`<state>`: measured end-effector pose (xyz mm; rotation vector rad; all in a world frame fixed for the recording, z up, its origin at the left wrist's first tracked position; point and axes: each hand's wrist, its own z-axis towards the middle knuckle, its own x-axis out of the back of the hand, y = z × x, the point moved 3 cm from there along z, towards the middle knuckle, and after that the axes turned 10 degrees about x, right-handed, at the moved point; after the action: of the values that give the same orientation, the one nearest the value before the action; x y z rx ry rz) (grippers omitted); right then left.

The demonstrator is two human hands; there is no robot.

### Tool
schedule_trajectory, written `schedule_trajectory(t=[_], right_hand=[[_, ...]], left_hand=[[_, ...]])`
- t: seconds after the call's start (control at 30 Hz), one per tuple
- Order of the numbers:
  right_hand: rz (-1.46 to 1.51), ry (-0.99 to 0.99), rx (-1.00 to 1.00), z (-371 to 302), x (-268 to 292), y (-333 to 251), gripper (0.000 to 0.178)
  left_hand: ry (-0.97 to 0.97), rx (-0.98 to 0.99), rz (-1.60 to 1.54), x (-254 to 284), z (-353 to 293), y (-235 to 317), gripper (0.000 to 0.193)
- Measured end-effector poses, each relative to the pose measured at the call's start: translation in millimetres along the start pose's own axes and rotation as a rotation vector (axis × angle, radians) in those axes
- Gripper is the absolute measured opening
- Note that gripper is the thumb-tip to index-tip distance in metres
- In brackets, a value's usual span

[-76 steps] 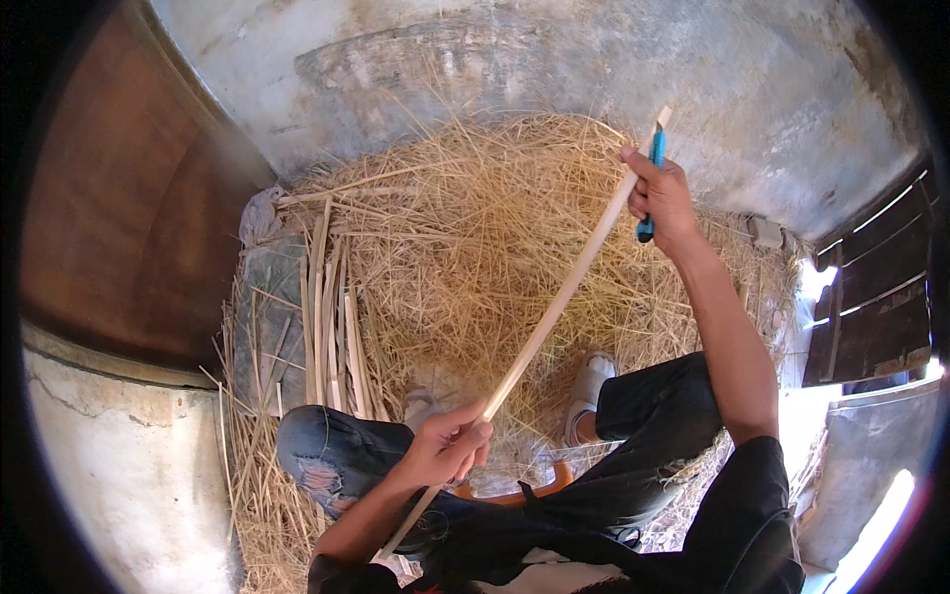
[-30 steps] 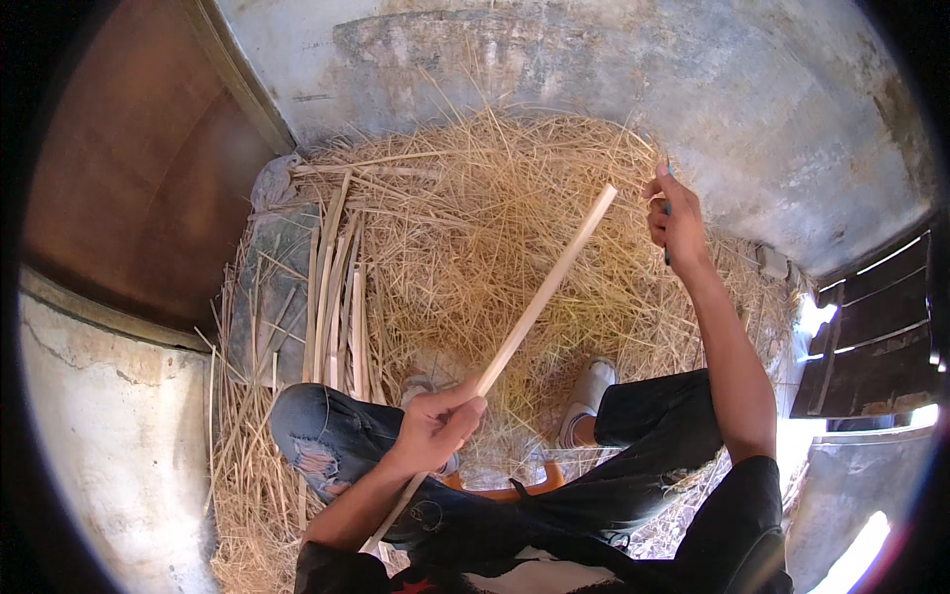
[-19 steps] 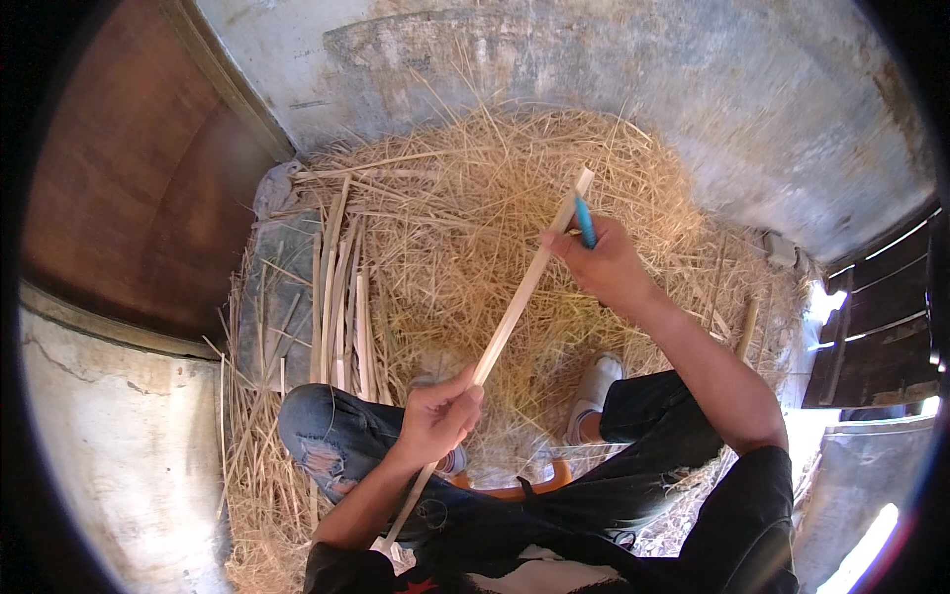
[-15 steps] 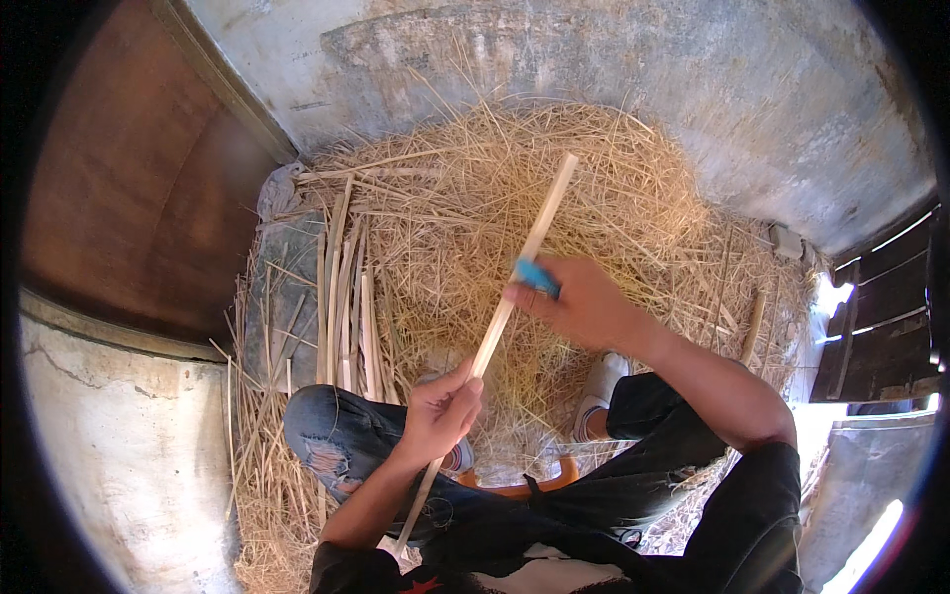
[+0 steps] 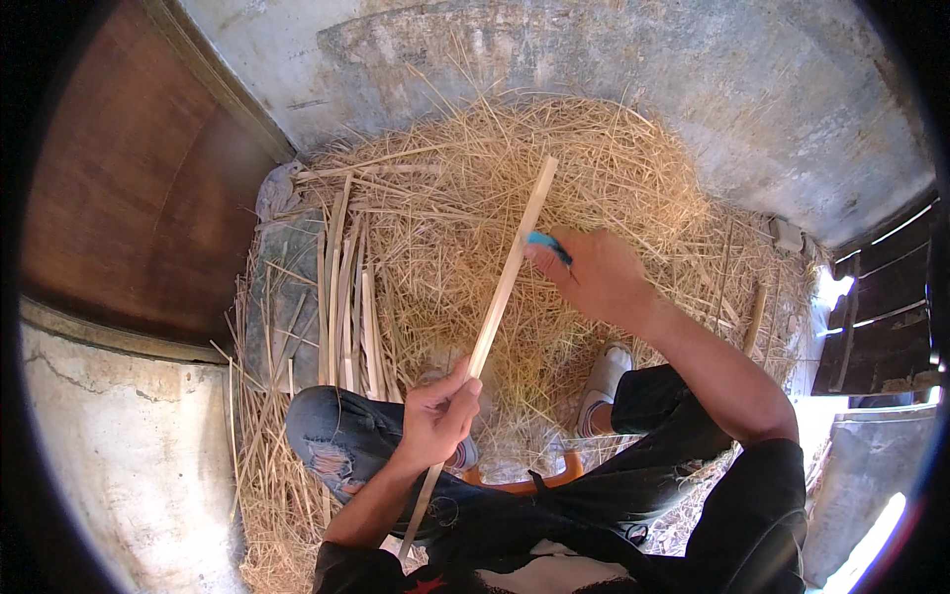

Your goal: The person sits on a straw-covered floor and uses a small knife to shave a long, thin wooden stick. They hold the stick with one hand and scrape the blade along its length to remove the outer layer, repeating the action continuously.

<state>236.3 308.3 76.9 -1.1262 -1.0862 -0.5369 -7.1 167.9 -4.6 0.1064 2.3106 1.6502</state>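
Note:
A long pale wooden strip (image 5: 502, 295) slants up and away from my lap across the middle of the view. My left hand (image 5: 438, 414) is closed round its lower part, with the thumb along the wood. My right hand (image 5: 601, 272) grips a small tool with a blue body (image 5: 547, 245), held against or very near the strip's right edge in its upper half. Most of the tool is hidden by my fingers, so its exact kind does not show.
Loose shavings (image 5: 614, 168) heap up against the grey wall (image 5: 594, 49). Several wooden strips (image 5: 341, 287) lie beside a grey stone block (image 5: 282, 297) at my left. A brown panel (image 5: 129, 188) stands beyond. My legs straddle an orange stool (image 5: 534, 485).
My right hand has moved a little up and to the right with the blue tool. The strip's far end has swung slightly left, while my left hand has stayed nearly in place.

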Motion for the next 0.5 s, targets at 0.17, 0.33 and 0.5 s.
schedule_trajectory(t=[0.17,0.33,0.5], right_hand=[[0.067,0.196,-0.255,20.4,29.9,59.9,0.066],[0.254,0.449,-0.277,12.5,48.7,82.0,0.068],[0.357,0.5,-0.055,0.4,36.0,54.9,0.062]], left_hand=[[-0.053,-0.063,-0.028,-1.4,-2.2,-8.9,0.041],[-0.091,-0.063,0.0,-3.9,-5.1,-0.8,0.041],[-0.087,-0.013,-0.063,-2.8,-0.5,-1.7,0.039]])
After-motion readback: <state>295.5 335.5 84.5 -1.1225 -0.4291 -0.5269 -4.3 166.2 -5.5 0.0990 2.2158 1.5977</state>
